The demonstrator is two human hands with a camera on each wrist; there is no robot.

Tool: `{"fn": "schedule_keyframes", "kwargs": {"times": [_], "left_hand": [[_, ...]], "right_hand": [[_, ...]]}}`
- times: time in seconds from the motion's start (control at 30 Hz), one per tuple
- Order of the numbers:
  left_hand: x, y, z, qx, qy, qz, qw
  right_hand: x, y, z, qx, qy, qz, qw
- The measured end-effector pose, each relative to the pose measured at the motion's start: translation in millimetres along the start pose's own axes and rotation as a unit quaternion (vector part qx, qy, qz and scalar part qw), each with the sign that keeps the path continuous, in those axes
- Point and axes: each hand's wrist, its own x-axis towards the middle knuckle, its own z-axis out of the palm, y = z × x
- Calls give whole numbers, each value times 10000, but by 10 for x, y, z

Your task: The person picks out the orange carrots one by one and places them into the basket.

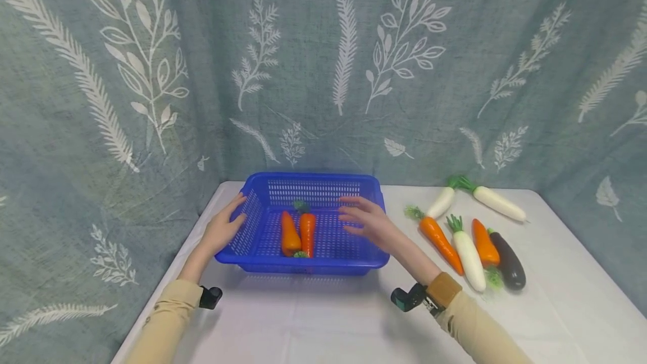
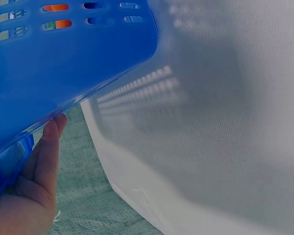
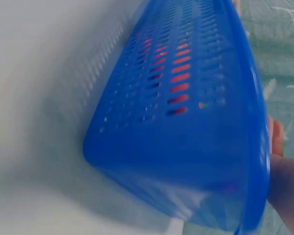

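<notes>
A blue plastic basket [image 1: 323, 264] with slotted walls stands on the white table, holding two orange carrots [image 1: 290, 235] [image 1: 307, 232] with green tops. At its left side is my left hand [image 1: 222, 230], fingers extended beside the rim; in the left wrist view the fingertips [image 2: 61, 121] show at the rim's edge, and whether they touch it I cannot tell. My right hand [image 1: 371, 223] reaches over the right part of the basket, fingers spread and holding nothing. The right wrist view has the basket's wall [image 3: 171, 132] hiding much of that hand [image 3: 286, 181].
Right of the basket lie a carrot [image 1: 441, 243], another carrot [image 1: 485, 245], several white radishes [image 1: 469, 257] and a dark eggplant [image 1: 507, 260]. A green leaf-patterned curtain [image 1: 313, 72] hangs behind and beside the white table [image 1: 313, 319].
</notes>
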Motion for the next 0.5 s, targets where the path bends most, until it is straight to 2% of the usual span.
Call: {"fn": "schedule_keyframes", "kwargs": {"times": [0.27,0.5], "left_hand": [[-16,26,-8,-21,13,-44,10000],[-12,45,-10,-87,29,-57,9999]], "right_hand": [[-185,-36,-241,-311,22,-457,9985],[-286,-115,-458,-635,459,-833,9934]]}}
